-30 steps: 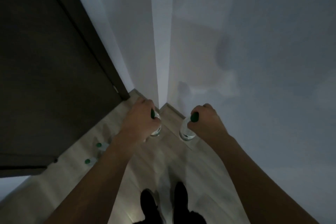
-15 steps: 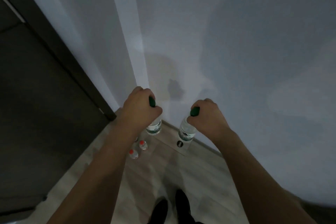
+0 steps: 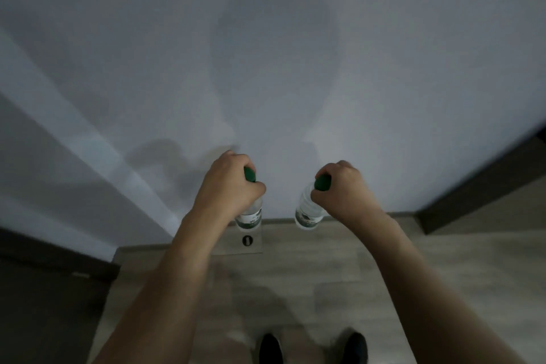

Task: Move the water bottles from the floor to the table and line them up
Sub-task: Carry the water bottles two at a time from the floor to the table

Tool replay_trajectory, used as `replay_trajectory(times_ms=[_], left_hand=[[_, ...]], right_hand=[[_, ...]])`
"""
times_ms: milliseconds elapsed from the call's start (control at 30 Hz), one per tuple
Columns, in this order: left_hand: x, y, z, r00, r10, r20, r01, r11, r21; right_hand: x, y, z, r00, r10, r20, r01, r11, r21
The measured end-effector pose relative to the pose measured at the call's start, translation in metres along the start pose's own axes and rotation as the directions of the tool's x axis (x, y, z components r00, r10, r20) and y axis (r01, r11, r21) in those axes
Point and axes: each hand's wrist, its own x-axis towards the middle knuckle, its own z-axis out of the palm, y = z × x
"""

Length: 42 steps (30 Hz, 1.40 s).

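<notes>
The left hand [image 3: 227,186] is wrapped around the neck of one water bottle [image 3: 249,217], and the right hand [image 3: 342,189] grips a second bottle [image 3: 307,213] the same way, just under its green cap [image 3: 322,182]. Both bottles hang upright in the air in front of a pale wall [image 3: 266,68], above the wooden floor [image 3: 325,275]. No surface is in view. This looks like the carrying step: keep both grips firm, bottles vertical and apart, and turn smoothly toward the surface.
</notes>
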Motion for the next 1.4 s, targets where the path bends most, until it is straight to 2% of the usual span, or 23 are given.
replay_trajectory(times_ms=[300, 667, 933, 1233, 1400], left_hand=[[-0.004, 0.143, 0.098, 0.949, 0.273, 0.157, -0.28, 0.96, 0.021], [-0.074, 0.346, 0.251, 0.792, 0.502, 0.348, -0.533, 0.846, -0.01], [-0.147, 0.481, 0.342, 0.616, 0.644, 0.454, -0.685, 0.722, -0.094], [-0.215, 0.603, 0.418, 0.375, 0.76, 0.53, -0.805, 0.551, -0.22], [-0.237, 0.661, 0.468, 0.27, 0.791, 0.549, -0.846, 0.467, -0.257]], right_hand=[[-0.071, 0.132, -0.089, 0.958, 0.217, -0.185, -0.211, 0.976, 0.055], [-0.201, 0.315, -0.211, 0.818, 0.46, -0.345, -0.441, 0.887, 0.137], [-0.306, 0.424, -0.278, 0.656, 0.618, -0.434, -0.575, 0.781, 0.242], [-0.399, 0.498, -0.333, 0.411, 0.742, -0.53, -0.677, 0.637, 0.368], [-0.426, 0.546, -0.357, 0.296, 0.784, -0.545, -0.726, 0.556, 0.405]])
